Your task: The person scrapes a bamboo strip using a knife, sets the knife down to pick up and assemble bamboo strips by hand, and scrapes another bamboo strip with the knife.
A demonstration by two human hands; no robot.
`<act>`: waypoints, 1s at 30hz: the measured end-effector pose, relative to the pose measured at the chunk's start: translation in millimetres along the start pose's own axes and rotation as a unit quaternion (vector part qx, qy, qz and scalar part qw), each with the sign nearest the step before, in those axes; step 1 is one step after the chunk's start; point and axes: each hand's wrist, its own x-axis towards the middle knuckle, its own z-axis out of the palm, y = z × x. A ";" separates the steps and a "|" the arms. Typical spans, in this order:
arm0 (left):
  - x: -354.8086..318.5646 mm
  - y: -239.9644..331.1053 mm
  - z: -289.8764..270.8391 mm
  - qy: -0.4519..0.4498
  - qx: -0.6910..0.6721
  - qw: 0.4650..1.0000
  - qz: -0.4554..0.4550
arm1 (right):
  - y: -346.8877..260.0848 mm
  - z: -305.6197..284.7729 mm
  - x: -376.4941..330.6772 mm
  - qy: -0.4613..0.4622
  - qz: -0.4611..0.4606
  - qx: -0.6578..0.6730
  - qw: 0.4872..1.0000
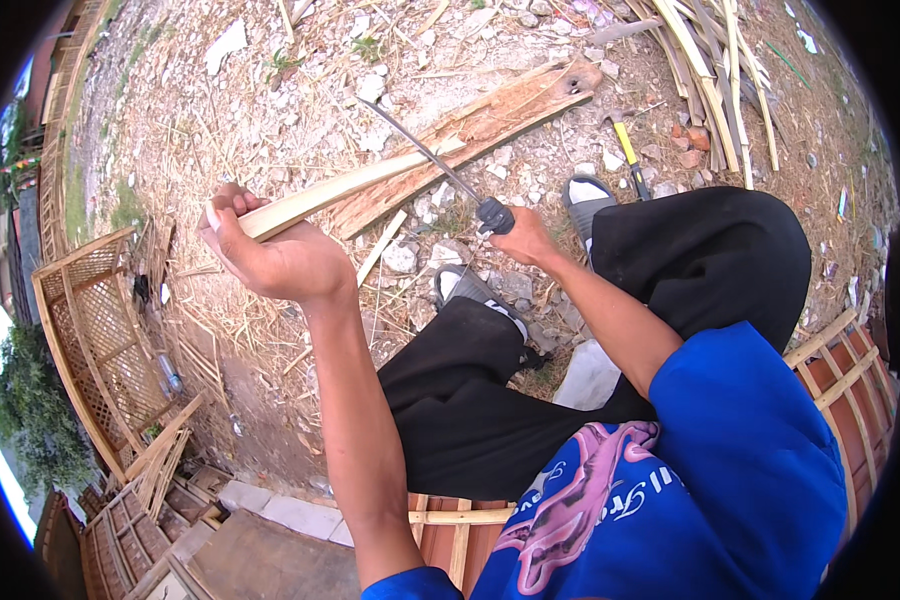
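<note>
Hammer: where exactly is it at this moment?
In the head view, the hammer lies in the upper part, right of centre, between the right sandal and the reddish brick pieces.

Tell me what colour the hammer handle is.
Yellow, with a black grip; the hammer handle shows best in the head view.

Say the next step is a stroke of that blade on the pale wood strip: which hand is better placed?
Right, probably: the right hand grips the black handle, and in view the blade crosses the pale wood strip near its far end. The left hand holds the strip's near end.
</note>
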 end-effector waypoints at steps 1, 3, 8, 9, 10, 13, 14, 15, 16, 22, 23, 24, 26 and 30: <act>2.1 1.6 -1.7 0.002 0.003 1.000 -0.001 | -2.3 -3.3 -5.8 -0.001 0.022 -0.027 0.999; 13.4 1.3 -5.0 -0.026 0.014 0.999 0.011 | -12.4 3.7 -13.1 -0.005 0.036 -0.023 0.999; 16.6 0.4 -5.5 -0.011 0.029 0.999 0.026 | -62.4 4.4 -19.3 -0.038 -0.119 0.030 0.992; 17.0 -0.1 -6.9 -0.018 0.024 0.999 0.025 | -59.3 6.4 -18.7 -0.042 -0.117 0.028 0.992; 18.6 0.8 -6.5 -0.028 0.016 0.999 0.024 | -56.1 8.0 -17.6 -0.032 -0.164 0.046 0.985; 14.7 0.2 -1.6 -0.030 0.008 0.999 0.010 | 17.8 4.0 -0.7 -0.001 -0.095 0.034 0.995; 9.7 0.8 -0.9 -0.043 0.027 0.998 0.022 | 37.8 2.5 8.8 0.016 0.020 0.008 1.000; 4.5 0.1 -3.7 -0.054 0.050 0.997 0.033 | 32.8 2.4 12.3 0.015 0.016 0.009 1.000; -0.3 3.9 -1.5 -0.041 0.033 0.999 0.010 | 27.7 -3.4 4.7 0.003 0.031 -0.018 0.999; 9.5 0.0 2.7 -0.062 -0.005 0.998 0.003 | -2.9 21.2 -11.3 0.042 -0.005 -0.006 0.999; 9.5 1.4 3.1 -0.068 -0.012 0.998 0.009 | -31.5 16.3 -15.5 0.007 -0.065 0.030 0.997; 10.1 3.3 6.1 -0.064 -0.017 0.998 0.006 | -47.4 13.1 -17.9 -0.026 -0.123 0.066 0.990; 11.7 1.4 2.7 -0.086 -0.034 0.996 0.001 | -51.6 13.3 -10.5 -0.024 -0.177 0.069 0.982; 6.9 -4.7 4.5 -0.110 -0.064 0.992 -0.002 | 54.0 1.4 12.0 0.030 0.029 0.007 0.999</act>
